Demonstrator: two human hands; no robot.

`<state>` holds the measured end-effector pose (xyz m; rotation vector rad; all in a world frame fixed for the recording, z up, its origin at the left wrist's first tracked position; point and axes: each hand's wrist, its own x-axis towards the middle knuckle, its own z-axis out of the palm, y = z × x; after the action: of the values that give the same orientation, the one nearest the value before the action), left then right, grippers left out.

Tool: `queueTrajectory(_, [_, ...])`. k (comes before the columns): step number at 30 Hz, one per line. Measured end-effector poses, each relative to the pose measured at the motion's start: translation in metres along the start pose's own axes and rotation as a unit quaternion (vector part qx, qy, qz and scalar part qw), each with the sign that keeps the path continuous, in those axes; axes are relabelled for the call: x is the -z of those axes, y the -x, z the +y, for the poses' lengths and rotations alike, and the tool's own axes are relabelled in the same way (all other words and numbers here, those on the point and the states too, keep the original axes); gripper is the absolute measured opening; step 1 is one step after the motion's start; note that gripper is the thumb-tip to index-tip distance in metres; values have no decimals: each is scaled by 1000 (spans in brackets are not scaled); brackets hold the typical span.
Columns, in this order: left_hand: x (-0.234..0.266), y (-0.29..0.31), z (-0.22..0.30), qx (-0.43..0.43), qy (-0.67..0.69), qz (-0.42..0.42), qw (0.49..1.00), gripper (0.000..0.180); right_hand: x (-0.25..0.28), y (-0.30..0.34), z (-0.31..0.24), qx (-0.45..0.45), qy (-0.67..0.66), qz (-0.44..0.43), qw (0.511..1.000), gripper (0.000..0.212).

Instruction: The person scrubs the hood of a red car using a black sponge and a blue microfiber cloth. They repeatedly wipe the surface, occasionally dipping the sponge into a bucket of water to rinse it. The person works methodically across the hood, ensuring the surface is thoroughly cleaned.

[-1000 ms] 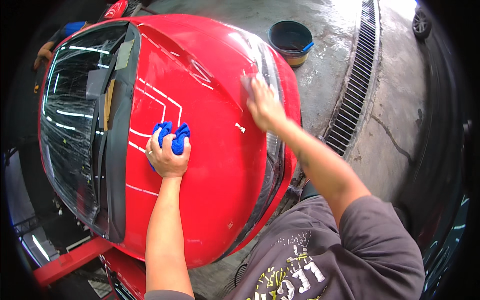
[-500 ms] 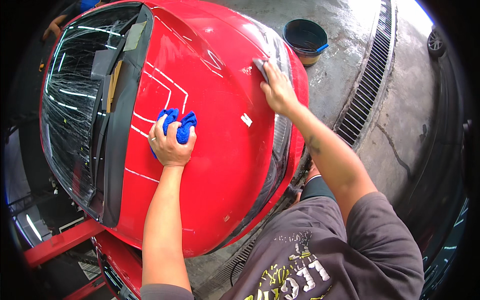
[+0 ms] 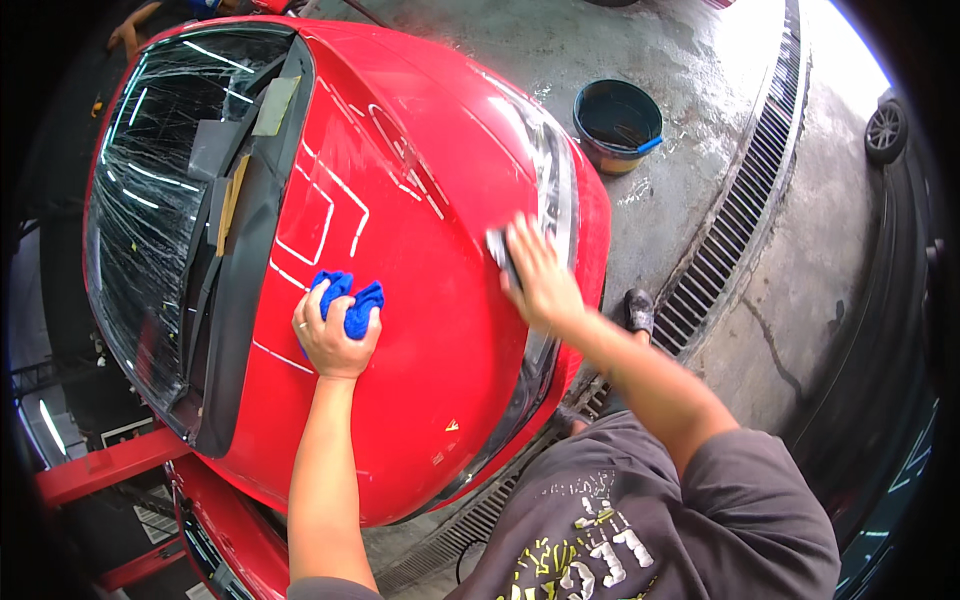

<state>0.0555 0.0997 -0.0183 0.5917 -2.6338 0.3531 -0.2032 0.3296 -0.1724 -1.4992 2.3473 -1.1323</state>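
A red car hood [image 3: 430,350] with a glossy wet-looking surface fills the middle of the view. My left hand [image 3: 338,340] presses on it near the windshield side, its fingers closed around a bunched blue cloth [image 3: 364,308]. Close to the headlight [image 3: 556,190], my right hand [image 3: 545,280] lies over a flat dark-grey block [image 3: 498,250] against the hood's front part. Slight motion blur softens that hand, and its fingers hide much of the block. The block's exact kind cannot be made out.
Beyond the front bumper a dark bucket [image 3: 605,165] with a blue handle grip stands on the wet floor. A drain grate [image 3: 745,190] runs alongside. Several small sheets, one yellowish [image 3: 233,205], rest at the windshield base. A dark car [image 3: 865,290] is at right; another person's arm [image 3: 125,35] shows far left.
The view has tilted, so the whole scene sits lower. My right hand has slid nearer to me along the hood with the grey block. My left hand stays at about the same spot on the hood.
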Motion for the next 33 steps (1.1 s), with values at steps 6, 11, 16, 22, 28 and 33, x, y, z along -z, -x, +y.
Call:
queueTrajectory(6, [-14,-52,-18,132,-67,44,988,36,30,-25,-4,51,-4,-123,991,84])
queueTrajectory(11, [-35,-76,-15,141,-81,80,983,35,21,-269,12,71,16,-12,997,79])
queueTrajectory(16, [-26,-64,-14,164,-110,69,978,35,16,-168,0,112,7,-13,994,78])
queueTrajectory(22, [-29,-63,-17,156,-109,74,979,38,29,20,1,56,5,-216,975,85])
queueTrajectory(28, [-38,-72,-18,128,-103,100,981,37,16,-205,-17,95,-11,-14,995,73])
queueTrajectory(33, [-36,-58,-22,140,-125,101,977,37,14,-59,-32,75,-16,-43,996,79])
